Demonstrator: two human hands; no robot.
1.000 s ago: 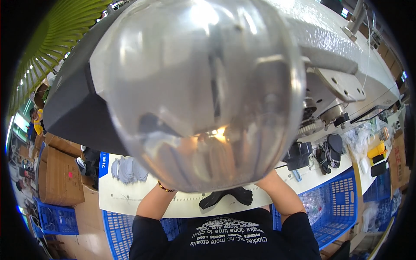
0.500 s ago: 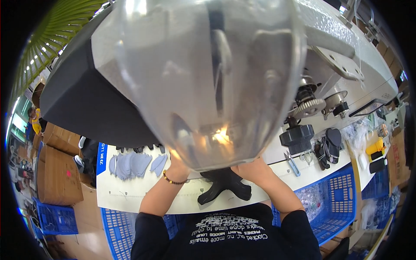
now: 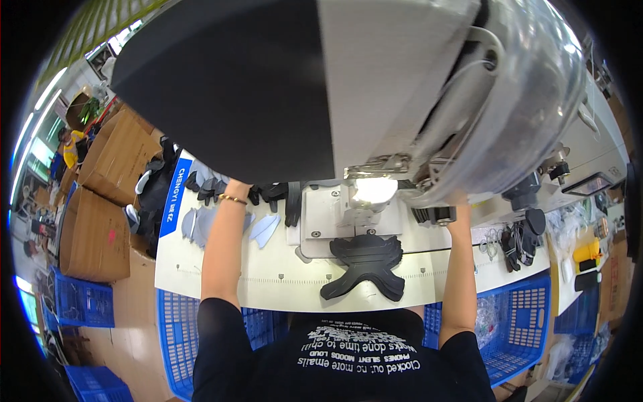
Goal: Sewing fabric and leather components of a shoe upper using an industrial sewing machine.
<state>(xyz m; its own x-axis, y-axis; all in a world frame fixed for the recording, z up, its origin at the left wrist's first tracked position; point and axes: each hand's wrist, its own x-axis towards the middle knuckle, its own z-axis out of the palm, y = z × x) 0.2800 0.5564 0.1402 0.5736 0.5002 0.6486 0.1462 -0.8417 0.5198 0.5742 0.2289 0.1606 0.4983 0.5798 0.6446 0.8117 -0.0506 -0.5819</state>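
A sewing machine (image 3: 395,80) fills the upper middle of the head view, its lamp glowing over the needle area. My left hand (image 3: 239,190) reaches to the far left of the work table, beside black pieces (image 3: 271,192) and grey pieces (image 3: 213,175); the machine's black housing hides its fingers. My right hand (image 3: 459,213) reaches behind the clear cover (image 3: 529,100) on the right, fingers hidden as well. Between my arms, a stack of black X-shaped cut pieces (image 3: 365,264) lies on the table in front of the machine bed.
More grey-blue cut pieces (image 3: 265,230) lie on the table's left. Black straps (image 3: 519,242) and clear glasses-like loops (image 3: 490,246) sit at the right. Blue crates (image 3: 512,342) stand under the front edge. Cardboard boxes (image 3: 94,234) are stacked at the left, where another person (image 3: 72,149) stands far off.
My hands have parted from beside the black stack: the left has gone far left, the right farther away and right. The view has shifted, so the machine's housing now appears farther right.
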